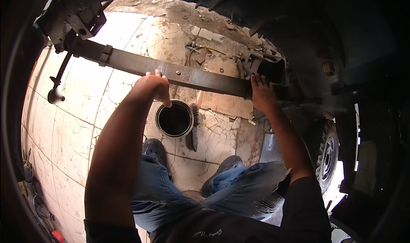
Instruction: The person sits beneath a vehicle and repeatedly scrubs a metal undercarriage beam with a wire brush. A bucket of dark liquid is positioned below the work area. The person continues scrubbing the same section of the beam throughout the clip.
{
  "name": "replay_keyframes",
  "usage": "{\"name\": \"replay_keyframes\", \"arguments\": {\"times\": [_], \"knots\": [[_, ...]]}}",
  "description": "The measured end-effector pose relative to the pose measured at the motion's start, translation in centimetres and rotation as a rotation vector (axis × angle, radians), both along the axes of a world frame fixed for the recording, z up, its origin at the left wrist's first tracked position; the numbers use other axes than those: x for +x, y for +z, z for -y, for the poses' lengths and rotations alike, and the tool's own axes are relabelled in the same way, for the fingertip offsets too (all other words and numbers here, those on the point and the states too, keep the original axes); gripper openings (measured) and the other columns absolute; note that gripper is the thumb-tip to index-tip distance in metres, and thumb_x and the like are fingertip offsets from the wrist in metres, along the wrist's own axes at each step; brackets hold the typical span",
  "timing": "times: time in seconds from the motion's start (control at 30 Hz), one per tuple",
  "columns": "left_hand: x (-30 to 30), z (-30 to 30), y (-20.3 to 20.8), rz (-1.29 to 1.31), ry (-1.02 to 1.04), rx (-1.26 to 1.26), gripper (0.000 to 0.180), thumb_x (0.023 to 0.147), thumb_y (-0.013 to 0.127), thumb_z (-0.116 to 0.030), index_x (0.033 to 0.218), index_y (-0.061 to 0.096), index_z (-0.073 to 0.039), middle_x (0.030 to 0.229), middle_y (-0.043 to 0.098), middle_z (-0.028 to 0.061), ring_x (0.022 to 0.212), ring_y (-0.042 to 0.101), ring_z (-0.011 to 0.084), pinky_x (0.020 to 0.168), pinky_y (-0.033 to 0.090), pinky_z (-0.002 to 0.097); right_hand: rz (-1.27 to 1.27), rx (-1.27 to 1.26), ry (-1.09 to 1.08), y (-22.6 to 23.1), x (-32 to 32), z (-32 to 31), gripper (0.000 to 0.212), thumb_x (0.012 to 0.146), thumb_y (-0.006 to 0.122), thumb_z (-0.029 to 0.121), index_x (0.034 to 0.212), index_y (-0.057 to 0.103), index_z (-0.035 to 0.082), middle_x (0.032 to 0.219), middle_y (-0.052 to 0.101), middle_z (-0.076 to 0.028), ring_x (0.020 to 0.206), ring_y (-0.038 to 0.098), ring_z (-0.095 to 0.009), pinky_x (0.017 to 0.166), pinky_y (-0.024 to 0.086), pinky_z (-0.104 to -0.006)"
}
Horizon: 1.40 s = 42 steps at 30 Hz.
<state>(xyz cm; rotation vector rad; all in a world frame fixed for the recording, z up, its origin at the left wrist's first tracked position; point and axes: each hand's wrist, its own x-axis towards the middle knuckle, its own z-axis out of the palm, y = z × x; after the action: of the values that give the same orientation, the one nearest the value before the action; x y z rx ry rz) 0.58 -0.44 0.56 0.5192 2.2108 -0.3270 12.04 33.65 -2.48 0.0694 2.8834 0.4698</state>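
A long, flat, dark steel leaf spring (200, 77) crosses in front of me, with a clamp band toward its left end. My left hand (154, 87) rests against its near edge around the middle, fingers partly bent on the metal and thumb held apart below. Farther right, my right hand (262, 93) touches the spring's right end, its fingers stretched out and spread. Below the left hand stands a round metal can (174, 119) with a dark inside. Beside the can lies a wire brush (194, 132), its bristles partly hidden behind the rim.
Dark vehicle underbody surrounds the spring above and right. A metal bracket (87, 23) and a link rod (64, 68) hang at the left. Cardboard (226, 103) lies on the cracked tile floor (64, 127). A wheel (328, 155) stands at the right. Cables (36, 200) lie lower left.
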Motion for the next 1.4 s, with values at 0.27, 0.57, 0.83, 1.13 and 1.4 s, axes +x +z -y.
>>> {"name": "replay_keyframes", "arguments": {"times": [0.27, 0.57, 0.83, 1.13, 1.4], "knots": [[0.3, 0.7, 0.7, -0.004, -0.014, 0.049, 0.106, 0.077, 0.065, -0.060, 0.152, 0.013, -0.006, 0.158, 0.009, 0.0187, 0.143, 0.019, 0.0393, 0.111, 0.033, 0.0422, 0.107, 0.055, -0.012, 1.0, 3.2, 1.1, 0.072, 0.087, 0.049, 0.009, 0.150, 0.014, 0.003, 0.156, 0.019, -0.018, 0.144, 0.021, -0.035, 0.113, 0.021, -0.0566], [0.3, -0.2, 0.3, -0.013, 0.017, -0.003, 0.108, 0.075, 0.065, -0.063, 0.152, 0.013, -0.007, 0.158, 0.007, 0.0186, 0.143, 0.020, 0.0406, 0.111, 0.033, 0.0425, 0.072, -0.007, -0.034, 0.3, 1.8, 0.3, 0.073, 0.087, 0.049, 0.010, 0.151, 0.014, 0.006, 0.157, 0.019, -0.015, 0.144, 0.021, -0.035, 0.114, 0.020, -0.0577], [-0.1, -0.8, 0.2, 0.014, 0.013, -0.018, 0.111, 0.074, 0.064, -0.068, 0.152, 0.013, -0.008, 0.158, 0.006, 0.0186, 0.142, 0.020, 0.0413, 0.112, 0.031, 0.0431, -0.008, 0.054, 0.041, -0.4, 2.6, -0.6, 0.067, 0.089, 0.047, 0.011, 0.150, 0.020, 0.006, 0.156, 0.022, -0.013, 0.143, 0.023, -0.035, 0.113, 0.021, -0.0576], [0.2, -0.3, -0.1, 0.029, 0.002, -0.001, 0.118, 0.073, 0.063, -0.070, 0.151, 0.008, -0.001, 0.157, 0.003, 0.0235, 0.142, 0.016, 0.0446, 0.113, 0.027, 0.0476, 0.049, 0.007, 0.013, 0.5, 2.1, 0.6, 0.064, 0.090, 0.047, 0.013, 0.149, 0.022, 0.005, 0.155, 0.023, -0.014, 0.144, 0.021, -0.034, 0.114, 0.020, -0.0575], [0.0, -0.6, -0.4, 0.048, -0.002, -0.034, 0.120, 0.071, 0.064, -0.071, 0.151, 0.008, -0.001, 0.157, 0.004, 0.0232, 0.142, 0.017, 0.0449, 0.112, 0.029, 0.0495, 0.027, -0.265, -0.124, 1.1, -1.4, 0.7, 0.073, 0.096, 0.030, 0.059, 0.142, 0.035, 0.002, 0.151, 0.031, -0.017, 0.142, 0.024, -0.035, 0.113, 0.017, -0.0605]]}}
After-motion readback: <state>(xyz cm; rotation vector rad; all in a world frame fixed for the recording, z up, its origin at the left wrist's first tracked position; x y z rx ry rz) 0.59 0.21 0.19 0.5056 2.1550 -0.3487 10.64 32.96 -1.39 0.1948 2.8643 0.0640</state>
